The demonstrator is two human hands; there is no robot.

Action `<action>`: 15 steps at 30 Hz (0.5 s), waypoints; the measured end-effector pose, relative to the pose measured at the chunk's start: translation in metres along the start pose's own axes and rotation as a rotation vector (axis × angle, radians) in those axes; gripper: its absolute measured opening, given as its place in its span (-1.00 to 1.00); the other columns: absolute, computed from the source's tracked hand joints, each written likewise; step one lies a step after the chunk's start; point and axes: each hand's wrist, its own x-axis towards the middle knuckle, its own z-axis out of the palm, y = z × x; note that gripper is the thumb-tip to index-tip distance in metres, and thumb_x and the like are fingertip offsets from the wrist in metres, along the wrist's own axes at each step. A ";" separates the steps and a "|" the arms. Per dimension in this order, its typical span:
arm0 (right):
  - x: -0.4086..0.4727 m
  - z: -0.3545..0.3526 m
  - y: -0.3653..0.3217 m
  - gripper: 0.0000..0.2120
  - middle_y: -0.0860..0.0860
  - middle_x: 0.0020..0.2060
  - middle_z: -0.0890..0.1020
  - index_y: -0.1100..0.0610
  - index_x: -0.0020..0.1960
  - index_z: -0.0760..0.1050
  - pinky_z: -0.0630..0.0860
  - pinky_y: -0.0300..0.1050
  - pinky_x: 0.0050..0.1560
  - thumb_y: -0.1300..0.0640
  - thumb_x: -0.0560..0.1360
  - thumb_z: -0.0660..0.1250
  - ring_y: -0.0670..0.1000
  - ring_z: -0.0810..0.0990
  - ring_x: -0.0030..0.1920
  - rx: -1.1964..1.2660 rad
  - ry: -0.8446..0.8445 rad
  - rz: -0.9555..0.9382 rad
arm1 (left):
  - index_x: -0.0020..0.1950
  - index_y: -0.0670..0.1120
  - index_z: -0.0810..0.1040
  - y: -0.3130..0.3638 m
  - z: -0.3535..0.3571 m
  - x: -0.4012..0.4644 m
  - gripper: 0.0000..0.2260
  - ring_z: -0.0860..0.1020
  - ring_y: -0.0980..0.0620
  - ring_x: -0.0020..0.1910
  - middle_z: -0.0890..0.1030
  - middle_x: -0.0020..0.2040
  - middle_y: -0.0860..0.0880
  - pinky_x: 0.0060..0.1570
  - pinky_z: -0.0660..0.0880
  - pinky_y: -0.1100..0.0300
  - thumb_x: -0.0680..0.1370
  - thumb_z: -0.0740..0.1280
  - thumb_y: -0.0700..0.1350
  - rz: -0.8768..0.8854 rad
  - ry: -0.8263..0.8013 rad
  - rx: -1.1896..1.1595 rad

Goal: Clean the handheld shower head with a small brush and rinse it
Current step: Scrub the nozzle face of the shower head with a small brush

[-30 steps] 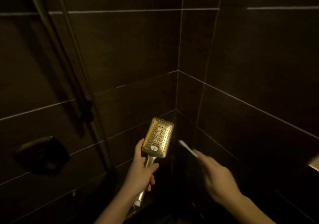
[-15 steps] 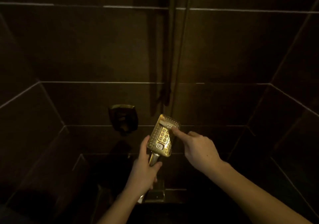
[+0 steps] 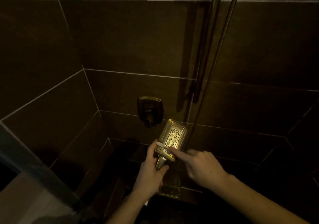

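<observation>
A gold rectangular handheld shower head (image 3: 174, 135) faces me, its nozzle plate tilted up to the right. My left hand (image 3: 150, 177) grips its handle from below, thumb along the head's left edge. My right hand (image 3: 202, 168) holds a small white brush (image 3: 163, 147), index finger stretched along it. The brush lies across the lower part of the head, bristles near its left edge. The brush handle is mostly hidden under my fingers.
Dark brown tiled walls close in on three sides. A gold valve handle (image 3: 149, 110) sits on the back wall just above the head. A slide rail (image 3: 205, 51) and hose (image 3: 222, 42) run down on the right. A floor drain (image 3: 170, 190) lies below my hands.
The view has swung left, from the corner to the back wall. My right hand brought the brush onto the head, then moved it from the top edge down to the lower part.
</observation>
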 end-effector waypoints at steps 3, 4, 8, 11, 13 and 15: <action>0.007 -0.011 0.023 -0.30 -0.02 -0.07 0.51 -0.34 0.52 -0.20 0.42 -0.25 -0.23 0.10 0.62 0.15 -0.09 0.44 -0.27 0.007 0.133 0.157 | 0.53 0.47 0.03 -0.002 0.006 -0.005 -0.15 0.65 0.07 -0.31 0.57 0.31 -0.02 -0.48 0.47 0.29 0.58 0.42 -0.24 -0.006 0.003 -0.035; 0.008 -0.017 0.033 -0.29 -0.03 -0.11 0.48 -0.33 0.53 -0.17 0.43 -0.24 -0.22 0.12 0.61 0.16 -0.09 0.46 -0.26 0.032 0.174 0.239 | 0.49 0.52 0.03 -0.002 0.009 -0.005 -0.15 0.68 0.02 -0.21 0.56 0.34 -0.02 -0.47 0.47 0.30 0.58 0.43 -0.23 -0.002 0.004 -0.042; -0.012 -0.009 0.032 -0.24 -0.06 -0.11 0.49 -0.43 0.44 -0.25 0.44 -0.27 -0.19 0.14 0.61 0.18 -0.13 0.48 -0.21 0.131 0.102 0.212 | 0.37 0.63 0.06 0.002 0.019 -0.003 -0.14 0.64 0.07 -0.32 0.57 0.33 -0.04 -0.47 0.51 0.24 0.58 0.43 -0.24 0.019 0.004 -0.070; -0.029 0.003 0.019 -0.27 -0.05 0.01 0.53 -0.43 0.44 -0.30 0.45 -0.26 -0.17 0.09 0.63 0.14 -0.15 0.46 -0.21 0.116 0.015 0.093 | 0.34 0.67 0.07 0.002 0.023 -0.001 -0.14 0.71 -0.10 -0.02 0.56 0.37 -0.05 -0.21 0.68 -0.04 0.58 0.43 -0.24 -0.006 -0.022 -0.062; -0.023 -0.004 0.036 -0.28 -0.04 -0.03 0.53 -0.40 0.48 -0.25 0.51 -0.25 -0.13 0.10 0.63 0.15 -0.14 0.49 -0.20 0.083 0.103 0.190 | 0.34 0.65 0.09 0.003 0.028 -0.003 -0.15 0.70 -0.06 -0.08 0.56 0.38 -0.05 -0.31 0.64 0.08 0.58 0.43 -0.25 0.001 -0.041 -0.091; -0.020 -0.013 0.052 -0.29 -0.06 -0.11 0.50 -0.36 0.52 -0.17 0.51 -0.24 -0.14 0.12 0.62 0.17 -0.13 0.50 -0.21 0.087 0.201 0.319 | 0.34 0.63 0.08 0.002 0.035 -0.005 -0.15 0.69 -0.01 -0.15 0.57 0.35 -0.01 -0.45 0.51 0.27 0.58 0.42 -0.26 0.019 -0.070 -0.100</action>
